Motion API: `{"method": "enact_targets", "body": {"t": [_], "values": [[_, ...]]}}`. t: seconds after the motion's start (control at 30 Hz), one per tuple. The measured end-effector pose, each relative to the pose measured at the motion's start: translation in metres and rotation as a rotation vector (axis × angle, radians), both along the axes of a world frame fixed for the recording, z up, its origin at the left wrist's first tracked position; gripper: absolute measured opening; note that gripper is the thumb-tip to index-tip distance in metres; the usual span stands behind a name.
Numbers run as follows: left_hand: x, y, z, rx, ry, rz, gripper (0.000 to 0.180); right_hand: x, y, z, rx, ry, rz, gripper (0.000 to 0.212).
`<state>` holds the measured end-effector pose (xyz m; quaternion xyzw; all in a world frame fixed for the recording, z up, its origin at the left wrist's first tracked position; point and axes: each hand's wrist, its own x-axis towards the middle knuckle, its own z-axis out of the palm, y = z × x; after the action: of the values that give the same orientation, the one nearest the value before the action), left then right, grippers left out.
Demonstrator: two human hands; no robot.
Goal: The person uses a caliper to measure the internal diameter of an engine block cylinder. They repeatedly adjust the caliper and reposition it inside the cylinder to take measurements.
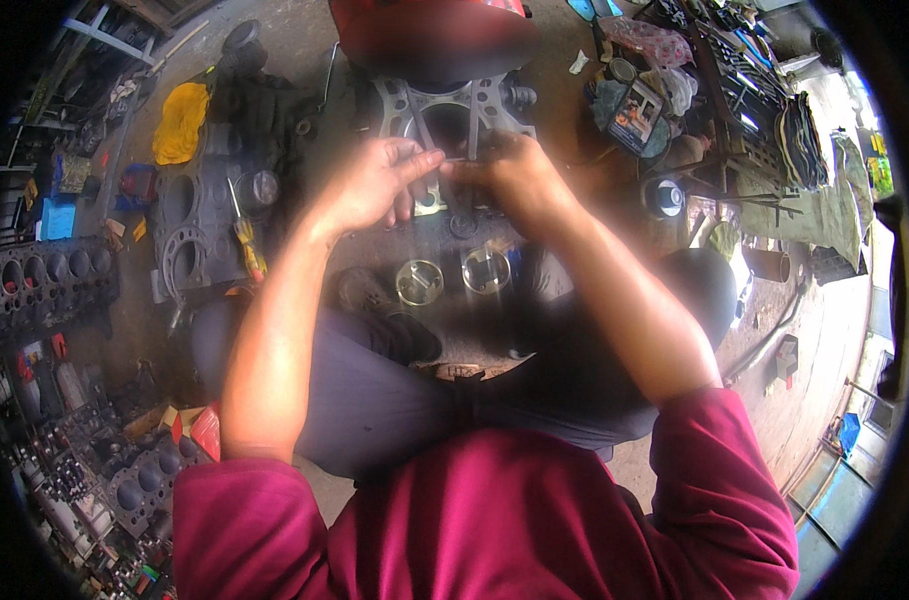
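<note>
My left hand [377, 185] and my right hand [520, 180] meet in front of me, thumb tips almost touching. Both are closed in a pinch. A thin grey piece [459, 160] shows between the thumbs, too small and blurred to name. Just beyond my fingers lies a pale metal engine casting [395, 100] with holes in its face. Below the hands, the round end of a dark metal rod [463, 226] shows. Nearer my legs sit two round metal pieces that look like pistons, one on the left [420, 283] and one on the right [486, 270].
A blurred red object [435, 35] stands beyond the casting. To the left are a yellow cloth [181, 122], a flat metal plate with large holes [183, 215], a yellow-handled screwdriver [247, 245] and an engine block [45, 275]. A tool rack [750, 70] stands on the right.
</note>
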<state>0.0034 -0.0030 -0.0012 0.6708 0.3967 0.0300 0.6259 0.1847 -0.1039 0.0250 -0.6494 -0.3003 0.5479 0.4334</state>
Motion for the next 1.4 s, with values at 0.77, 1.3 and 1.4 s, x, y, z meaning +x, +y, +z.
{"method": "enact_targets", "body": {"t": [0.77,1.3,1.4], "values": [[-0.0001,-0.0008,0.0051,0.006,0.015,0.0,0.037,0.0002,-0.0023,-0.0079,0.024,-0.054,0.033,0.038],[0.0,0.0008,0.002,0.01,0.033,-0.003,0.033,-0.0004,-0.0001,-0.0061,0.027,-0.052,0.027,0.038],[-0.0001,-0.0004,0.0021,0.023,0.011,0.008,0.036,0.0009,0.0011,-0.0034,-0.008,-0.024,0.015,0.041]]}}
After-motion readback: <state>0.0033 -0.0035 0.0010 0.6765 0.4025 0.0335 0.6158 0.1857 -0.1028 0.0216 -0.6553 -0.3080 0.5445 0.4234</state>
